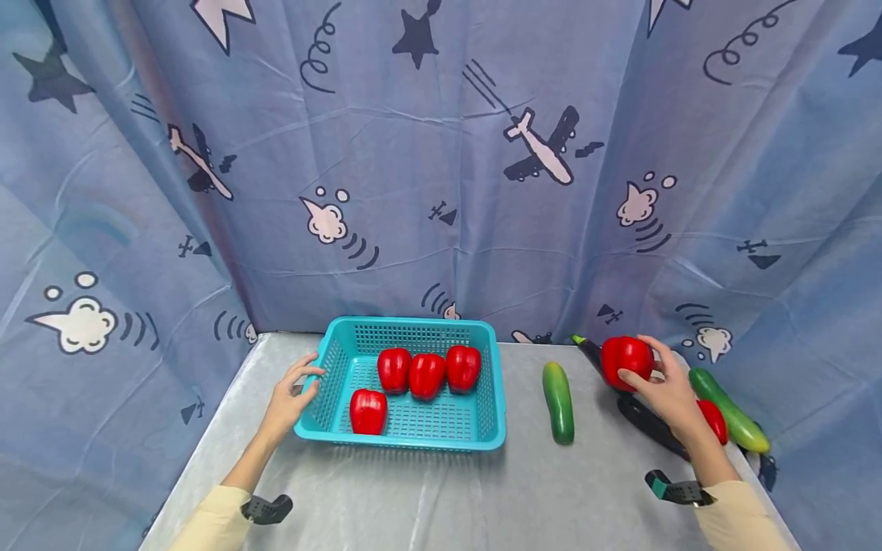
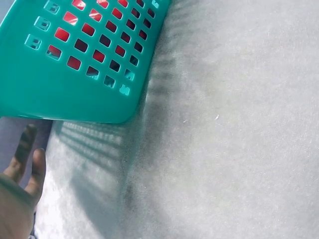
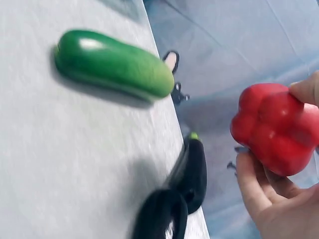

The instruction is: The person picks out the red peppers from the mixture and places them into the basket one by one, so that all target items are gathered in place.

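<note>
My right hand (image 1: pixel 664 386) holds a red bell pepper (image 1: pixel 625 363) between thumb and fingers. In the right wrist view, this bell pepper (image 3: pixel 276 127) is raised off the table, its lobed end showing. Beside the left end of a turquoise basket (image 1: pixel 406 442), my left hand (image 1: pixel 292 398) has its fingers spread and loosely bent, holding nothing. Whether a fingertip touches the basket rim I cannot tell. Several red bell peppers lie inside: one near the front left (image 1: pixel 368 412), the others in a row farther back (image 1: pixel 427 376).
A green cucumber (image 1: pixel 559 403) lies right of the basket. Two dark eggplants, one behind (image 1: pixel 589 350) and one nearer (image 1: pixel 651 423), lie by my right hand. Past that wrist are another red bell pepper (image 1: pixel 713 421) and a cucumber (image 1: pixel 730 411). A patterned curtain (image 1: pixel 413 191) hangs behind the table.
</note>
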`<state>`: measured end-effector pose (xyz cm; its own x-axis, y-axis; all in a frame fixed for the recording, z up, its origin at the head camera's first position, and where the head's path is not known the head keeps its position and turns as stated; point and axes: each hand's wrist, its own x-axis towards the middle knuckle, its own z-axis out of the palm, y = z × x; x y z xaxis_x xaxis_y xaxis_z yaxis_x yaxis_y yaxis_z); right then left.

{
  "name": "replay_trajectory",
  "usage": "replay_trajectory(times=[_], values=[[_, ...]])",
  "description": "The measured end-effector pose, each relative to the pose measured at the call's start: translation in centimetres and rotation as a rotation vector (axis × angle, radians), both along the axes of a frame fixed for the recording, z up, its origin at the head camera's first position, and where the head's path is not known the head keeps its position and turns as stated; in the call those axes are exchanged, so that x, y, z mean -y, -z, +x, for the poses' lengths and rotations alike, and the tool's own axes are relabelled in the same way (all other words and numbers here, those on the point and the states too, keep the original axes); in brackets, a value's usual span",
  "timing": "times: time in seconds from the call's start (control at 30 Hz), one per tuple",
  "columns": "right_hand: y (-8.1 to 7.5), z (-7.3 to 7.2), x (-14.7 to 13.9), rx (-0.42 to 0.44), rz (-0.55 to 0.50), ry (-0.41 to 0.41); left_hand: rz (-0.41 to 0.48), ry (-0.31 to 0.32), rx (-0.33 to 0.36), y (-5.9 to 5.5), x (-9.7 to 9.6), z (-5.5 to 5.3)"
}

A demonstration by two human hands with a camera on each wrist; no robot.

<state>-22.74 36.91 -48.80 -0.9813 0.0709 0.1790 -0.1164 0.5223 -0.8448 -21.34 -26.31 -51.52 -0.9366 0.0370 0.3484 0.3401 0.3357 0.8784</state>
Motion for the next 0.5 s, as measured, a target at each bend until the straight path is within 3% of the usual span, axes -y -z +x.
replay_trajectory(times=[0.33, 0.5], values=[[-0.3, 1.0, 3.8, 0.089, -0.210, -0.030, -0.004, -0.003, -0.021, -0.3, -0.3, 0.2], [0.0, 1.2, 5.5, 0.083, -0.308, -0.131, -0.003, -0.004, -0.010, -0.2, -0.3, 0.2]])
